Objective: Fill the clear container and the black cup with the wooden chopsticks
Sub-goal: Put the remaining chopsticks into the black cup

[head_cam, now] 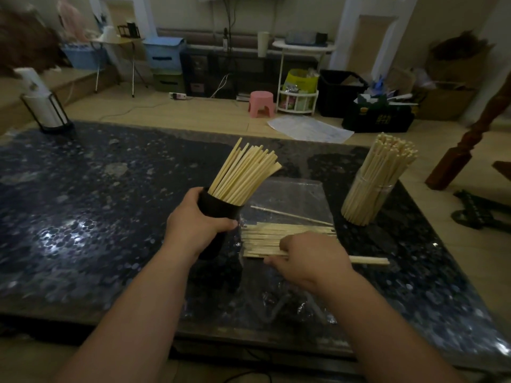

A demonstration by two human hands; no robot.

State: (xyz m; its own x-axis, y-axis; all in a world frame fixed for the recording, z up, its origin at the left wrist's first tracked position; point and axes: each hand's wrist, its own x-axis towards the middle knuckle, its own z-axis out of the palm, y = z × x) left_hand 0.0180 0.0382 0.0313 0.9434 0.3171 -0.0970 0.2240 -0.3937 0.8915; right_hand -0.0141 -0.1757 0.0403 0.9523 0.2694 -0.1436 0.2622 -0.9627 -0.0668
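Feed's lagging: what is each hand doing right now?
Left hand: grips the round black cup holding wooden chopsticks.
Right hand: pinches loose wooden chopsticks lying on clear plastic.

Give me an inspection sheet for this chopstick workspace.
Surface: dark speckled table, glare at left.
Job's things: black cup tilted, holding chopsticks; clear container upright, packed; loose chopsticks lying on a plastic bag.
Clutter: white cylinder in a black frame, far left.
Grips: left hand holds the black cup; right hand grips loose chopsticks.
Cables: white cable and power strip on the floor beyond.
Surroundings: pink stool, black crate, papers.
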